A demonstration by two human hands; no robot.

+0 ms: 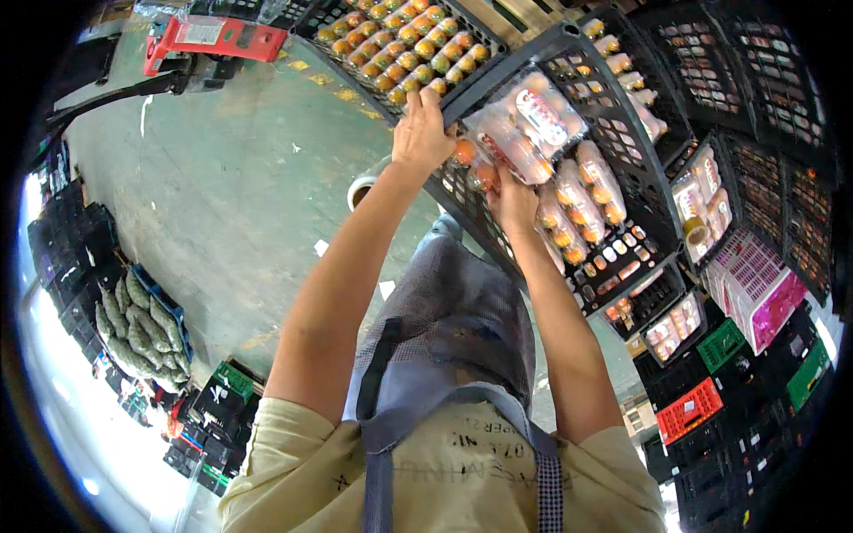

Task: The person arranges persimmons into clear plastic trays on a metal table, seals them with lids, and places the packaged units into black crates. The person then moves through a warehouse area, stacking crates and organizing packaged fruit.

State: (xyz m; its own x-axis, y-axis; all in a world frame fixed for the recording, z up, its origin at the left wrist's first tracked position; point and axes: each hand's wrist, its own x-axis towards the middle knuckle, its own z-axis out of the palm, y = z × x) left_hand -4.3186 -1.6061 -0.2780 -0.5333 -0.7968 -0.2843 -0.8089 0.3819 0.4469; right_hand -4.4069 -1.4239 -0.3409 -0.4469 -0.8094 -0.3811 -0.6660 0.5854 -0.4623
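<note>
My left hand (pixel 423 133) rests where two black plastic crates meet, its fingertips over the near corner of the upper crate (pixel 363 78). Whether it grips the rim cannot be told. Rows of packed orange-red fruit (pixel 406 46), which look like tomatoes, fill that crate. My right hand (pixel 514 203) reaches into the nearer crate (pixel 483 230), its fingers closed around the end of a clear pack of similar fruit (pixel 484 176). Beside it, labelled film-wrapped packs (pixel 540 120) lie on top, partly covering others. More long packs (pixel 580 200) sit to the right.
Stacked black crates (pixel 706 60) holding packs rise at the right. A roll of tape (pixel 696 232) lies on packs there. Beyond are a pink-and-white crate (pixel 760 286) and a red crate (pixel 690 410). A red pallet jack (pixel 213 40) stands upper left, and a round white-rimmed object (pixel 362 190) is below my left forearm.
</note>
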